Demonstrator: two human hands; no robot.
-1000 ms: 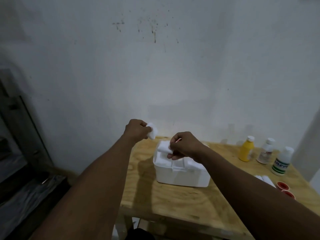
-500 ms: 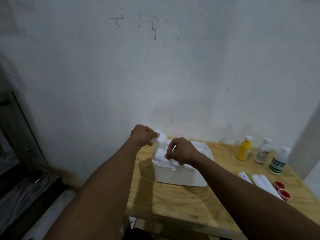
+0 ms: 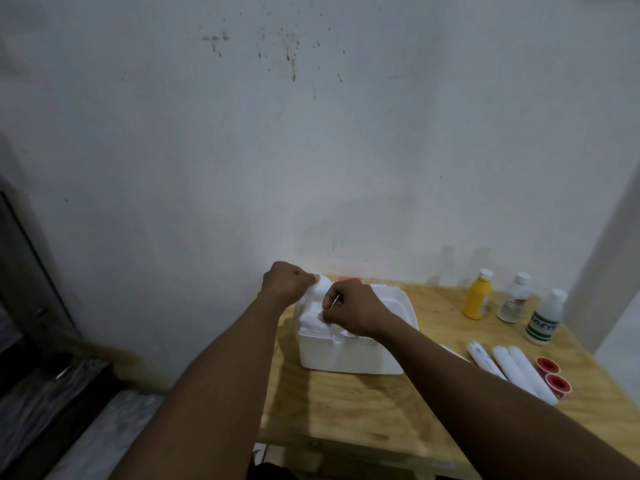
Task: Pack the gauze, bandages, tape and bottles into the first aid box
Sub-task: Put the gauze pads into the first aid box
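Observation:
A white first aid box (image 3: 349,355) stands open on the wooden table (image 3: 363,410). White gauze (image 3: 317,308) hangs over the box's left end. My left hand (image 3: 289,282) pinches its upper end and my right hand (image 3: 349,311) pinches its lower part just above the box. To the right stand a yellow bottle (image 3: 479,297) and two white bottles (image 3: 514,302) (image 3: 545,322). Three white bandage rolls (image 3: 512,368) and two red tape rolls (image 3: 553,374) lie near the right edge.
The table stands against a stained white wall (image 3: 311,150). A red-marked lid (image 3: 349,279) shows behind the box. Left of the table the floor drops away, with dark planks and a door frame (image 3: 31,271). A wall corner (image 3: 609,271) rises at the right.
My left hand has carried the gauze right and down toward the box. My right hand has taken hold of its lower part. The view has shifted, showing more of the bandages and tape.

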